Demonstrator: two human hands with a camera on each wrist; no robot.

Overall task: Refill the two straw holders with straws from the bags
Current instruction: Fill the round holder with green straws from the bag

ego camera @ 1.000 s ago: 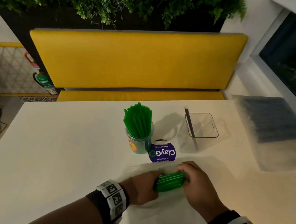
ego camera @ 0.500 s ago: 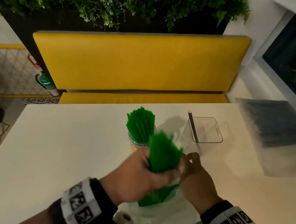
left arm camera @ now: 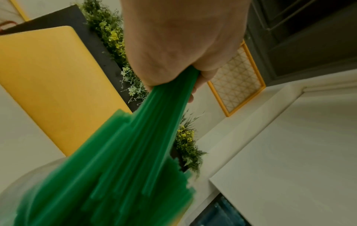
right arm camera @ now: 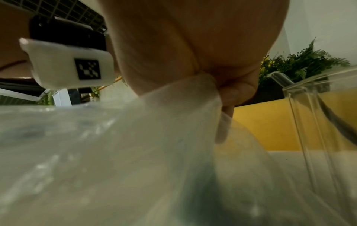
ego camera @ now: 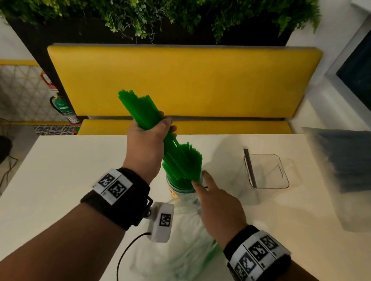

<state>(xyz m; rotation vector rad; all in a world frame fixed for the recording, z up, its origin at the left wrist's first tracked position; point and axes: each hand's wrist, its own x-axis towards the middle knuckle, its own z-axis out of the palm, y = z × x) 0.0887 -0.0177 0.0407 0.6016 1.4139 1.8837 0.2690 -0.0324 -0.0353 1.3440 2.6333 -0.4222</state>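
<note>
My left hand (ego camera: 149,138) grips a bundle of green straws (ego camera: 143,109) and holds it raised and tilted, its lower ends down at the round green straw holder (ego camera: 177,188), which stands packed with green straws (ego camera: 189,160). In the left wrist view the bundle (left arm camera: 135,152) runs down from my fist (left arm camera: 183,45). My right hand (ego camera: 213,199) is right beside the holder and pinches the clear plastic bag (right arm camera: 115,152) that lies crumpled on the table (ego camera: 172,255). The clear square holder (ego camera: 266,170) holds a single black straw (ego camera: 249,166).
A bag of black straws (ego camera: 350,160) lies at the right end of the white table (ego camera: 67,187). A yellow bench back (ego camera: 184,81) and a planter of greenery (ego camera: 145,6) stand behind the table. The square holder (right arm camera: 318,122) is close to my right hand.
My left hand has pulled the green bundle out of the bag and lifted it up over the round holder. My right hand has stayed low on the bag, by the holder.
</note>
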